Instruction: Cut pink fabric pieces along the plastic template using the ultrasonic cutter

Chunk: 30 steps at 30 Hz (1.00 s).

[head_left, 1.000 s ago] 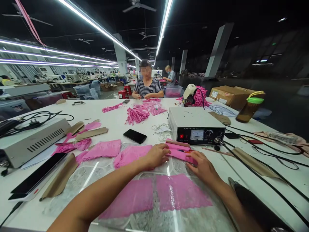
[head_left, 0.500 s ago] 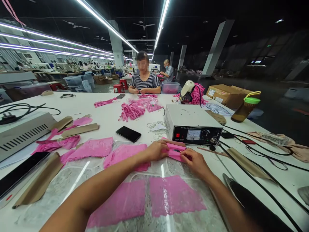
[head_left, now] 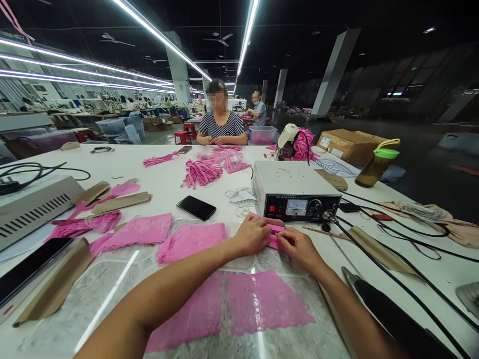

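My left hand (head_left: 253,235) and my right hand (head_left: 300,248) meet over a small folded pink fabric piece (head_left: 276,233) just in front of a white control box (head_left: 295,190). Both hands pinch that piece, fingers curled on it. Below my arms lie two flat pink lace panels (head_left: 268,301) on a clear plastic sheet (head_left: 93,299). Two more pink lace pieces (head_left: 190,240) lie to the left of my left hand.
A black phone (head_left: 196,207) lies behind the lace. A grey machine (head_left: 33,209) and cardboard strips sit at left. Black cables (head_left: 404,239) and a dark tool (head_left: 392,319) run along the right. A person in a striped shirt (head_left: 221,127) sits across, with pink bundles (head_left: 202,172) before them.
My hands have drawn closer together, folding the pink piece smaller between them. The view has shifted slightly, so the table's things sit a little further left.
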Motion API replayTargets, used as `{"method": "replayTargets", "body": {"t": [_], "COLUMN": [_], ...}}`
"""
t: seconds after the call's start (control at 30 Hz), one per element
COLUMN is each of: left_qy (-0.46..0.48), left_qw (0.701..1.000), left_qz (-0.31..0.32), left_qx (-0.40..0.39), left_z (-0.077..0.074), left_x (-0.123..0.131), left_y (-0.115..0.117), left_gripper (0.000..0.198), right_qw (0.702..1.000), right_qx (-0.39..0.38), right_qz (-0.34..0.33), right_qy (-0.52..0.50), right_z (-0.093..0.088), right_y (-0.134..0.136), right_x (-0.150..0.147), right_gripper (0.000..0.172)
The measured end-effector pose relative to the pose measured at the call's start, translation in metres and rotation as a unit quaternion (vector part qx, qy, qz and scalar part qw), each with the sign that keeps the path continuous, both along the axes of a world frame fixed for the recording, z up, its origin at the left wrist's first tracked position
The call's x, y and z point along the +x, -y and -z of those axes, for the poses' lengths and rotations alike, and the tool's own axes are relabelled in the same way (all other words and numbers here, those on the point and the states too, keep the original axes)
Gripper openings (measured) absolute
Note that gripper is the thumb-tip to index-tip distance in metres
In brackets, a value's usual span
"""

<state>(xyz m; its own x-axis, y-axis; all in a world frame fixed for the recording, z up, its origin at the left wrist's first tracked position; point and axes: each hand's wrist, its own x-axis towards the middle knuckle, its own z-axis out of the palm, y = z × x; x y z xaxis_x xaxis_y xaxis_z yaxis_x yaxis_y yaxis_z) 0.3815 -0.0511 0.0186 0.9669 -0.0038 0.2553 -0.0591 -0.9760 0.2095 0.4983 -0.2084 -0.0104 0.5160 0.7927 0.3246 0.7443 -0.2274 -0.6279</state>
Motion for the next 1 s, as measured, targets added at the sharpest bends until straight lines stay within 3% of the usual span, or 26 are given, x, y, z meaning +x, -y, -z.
{"method": "replayTargets", "body": {"t": [0.2, 0.43, 0.67, 0.8, 1.0], "left_qy": [-0.025, -0.034, 0.02, 0.044, 0.003], "left_qw": [1.0, 0.999, 0.995, 0.992, 0.995], "left_qz": [0.002, -0.026, -0.077, -0.089, -0.064], "left_qx": [0.009, -0.032, -0.067, -0.072, -0.082], "left_z": [-0.005, -0.017, -0.044, -0.059, -0.064], "left_x": [0.009, 0.001, -0.01, -0.014, -0.021], "left_y": [-0.001, -0.009, -0.013, -0.014, 0.0], "left_gripper": [0.016, 0.023, 0.017, 0.012, 0.011], "right_qw": [0.999, 0.994, 0.994, 0.997, 0.997], "right_qx": [-0.011, -0.035, -0.023, 0.014, 0.066], "right_qz": [0.004, 0.069, 0.074, 0.061, 0.026], "right_qy": [0.039, 0.073, 0.076, 0.053, -0.005], "right_z": [-0.001, 0.002, 0.002, -0.01, -0.04], "right_y": [-0.004, -0.013, -0.014, -0.01, -0.006], "right_x": [-0.004, -0.007, -0.01, -0.014, -0.041], "right_gripper": [0.02, 0.019, 0.014, 0.023, 0.034]}}
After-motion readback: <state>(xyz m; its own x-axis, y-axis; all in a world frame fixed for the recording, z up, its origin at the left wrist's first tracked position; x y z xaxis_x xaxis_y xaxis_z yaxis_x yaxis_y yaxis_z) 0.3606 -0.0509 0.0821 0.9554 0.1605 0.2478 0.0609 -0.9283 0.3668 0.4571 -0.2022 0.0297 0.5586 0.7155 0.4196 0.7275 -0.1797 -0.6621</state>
